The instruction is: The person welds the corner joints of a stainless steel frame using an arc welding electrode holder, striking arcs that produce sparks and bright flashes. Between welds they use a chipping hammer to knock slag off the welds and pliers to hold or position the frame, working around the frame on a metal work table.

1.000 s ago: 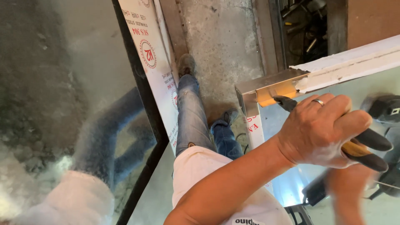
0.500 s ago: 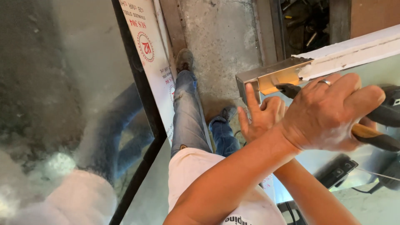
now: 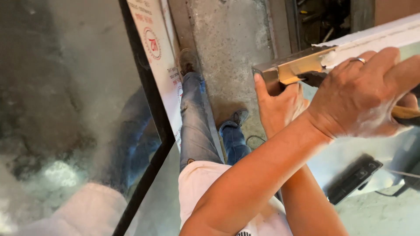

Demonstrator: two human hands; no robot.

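Metal frame section (image 3: pixel 292 66), a squared hollow profile with a brushed, brassy sheen, ends in a blunt corner near the upper middle of the head view, and a white, chalky-edged strip (image 3: pixel 372 36) runs along its top toward the upper right corner. One hand (image 3: pixel 280 105) sits under that corner, palm pressed to the metal, with one finger stretched straight up along the end face and the others curled against the underside, so it grips the profile loosely rather than in a fist. The other hand (image 3: pixel 365 94), nearer the camera and wearing a thin ring, is closed tightly around the handles of a plier-like tool (image 3: pixel 404 112); a yellow, rubbery grip shows past the knuckles at the right edge, and the dark steel nose (image 3: pixel 316 78) touches the frame just beside the corner. Which forearm belongs to which side cannot be told for certain, as the arms cross.

Below lies rough, pitted grey concrete floor (image 3: pixel 232 39). Blue denim legs and worn shoes stand on it, beside a tall glass pane (image 3: pixel 65 109) with a black edge and a white printed sticker. A flat black rectangular object (image 3: pixel 353 178) rests on a pale sheet at lower right.
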